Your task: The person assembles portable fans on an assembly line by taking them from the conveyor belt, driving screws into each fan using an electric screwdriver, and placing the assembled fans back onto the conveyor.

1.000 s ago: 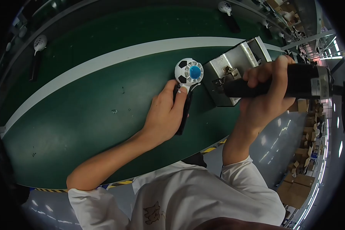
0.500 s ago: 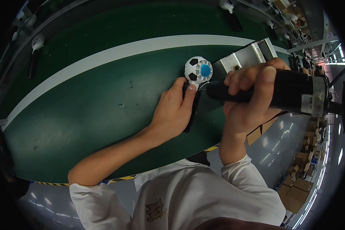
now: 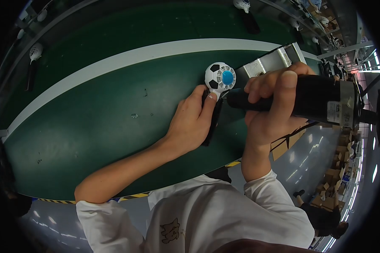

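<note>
My left hand (image 3: 192, 116) is closed around the neck of a soccer-ball-patterned handheld device (image 3: 214, 75). This has a round black-and-white head, a ribbed white face with a blue disc, and a black handle running down beneath my fingers. In my right hand (image 3: 274, 99) is a thick black electric screwdriver (image 3: 316, 95), held level with its nose pointing left. A thin bit at that nose meets the device just below the ball head, beside my left thumb. The exact contact point is too small to make out.
Behind the screwdriver stands a metal tray (image 3: 272, 61) on the green worktop (image 3: 101, 114). Beyond a white rail (image 3: 126, 52), a dark green belt (image 3: 143, 25) carries similar ball-headed pieces (image 3: 36, 52). Cardboard boxes (image 3: 325, 198) and another person (image 3: 325, 217) are at the lower right.
Pieces on the belt have shifted left. The held device has edged slightly right and the screwdriver slightly left. A person has come into view at the lower right.
</note>
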`<state>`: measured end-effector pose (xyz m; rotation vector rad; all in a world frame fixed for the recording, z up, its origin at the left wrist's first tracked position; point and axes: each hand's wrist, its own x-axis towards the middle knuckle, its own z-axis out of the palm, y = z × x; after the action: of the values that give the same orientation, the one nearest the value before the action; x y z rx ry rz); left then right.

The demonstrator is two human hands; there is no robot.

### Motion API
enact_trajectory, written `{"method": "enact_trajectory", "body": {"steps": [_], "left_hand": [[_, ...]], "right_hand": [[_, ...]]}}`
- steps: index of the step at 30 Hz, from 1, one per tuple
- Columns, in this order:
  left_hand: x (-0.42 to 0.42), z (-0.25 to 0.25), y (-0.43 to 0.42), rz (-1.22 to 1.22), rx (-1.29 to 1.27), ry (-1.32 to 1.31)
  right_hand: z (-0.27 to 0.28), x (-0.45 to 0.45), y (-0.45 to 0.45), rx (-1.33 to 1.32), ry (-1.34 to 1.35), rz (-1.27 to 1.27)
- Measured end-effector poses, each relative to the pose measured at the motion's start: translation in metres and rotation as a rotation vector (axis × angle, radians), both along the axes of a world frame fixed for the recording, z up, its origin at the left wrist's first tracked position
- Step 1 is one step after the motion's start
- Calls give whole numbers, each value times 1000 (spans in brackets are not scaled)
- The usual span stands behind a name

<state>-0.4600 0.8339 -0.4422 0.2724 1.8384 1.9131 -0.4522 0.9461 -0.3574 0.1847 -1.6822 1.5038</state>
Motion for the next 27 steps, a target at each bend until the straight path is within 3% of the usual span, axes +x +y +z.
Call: {"method": "enact_trajectory", "body": {"steps": [9,10,12,14,15,18,21,25,27], "left_hand": [[-2,-3,32,-32,85,-49],[0,9,-42,-62,91,-81],[-2,9,-46,-110,64,-79],[-4,8,-48,-98,16,22],[-3,8,-50,-71,-50,110],[-5,4,-49,-45,21,-44],[-5,2,-46,-14,111,-149],[-2,-2,-41,-74,114,-139],[0,-13,-40,-56,87,13]], "right_hand": [[-24,5,45,44,5,136],[-9,9,-25,48,-27,105],[-2,12,-17,223,-29,96],[12,19,-11,18,118,267],[23,22,8,73,160,381],[51,33,22,74,130,67],[52,21,29,123,76,-66],[37,6,19,99,53,-233],[29,0,15,97,31,-270]]}}
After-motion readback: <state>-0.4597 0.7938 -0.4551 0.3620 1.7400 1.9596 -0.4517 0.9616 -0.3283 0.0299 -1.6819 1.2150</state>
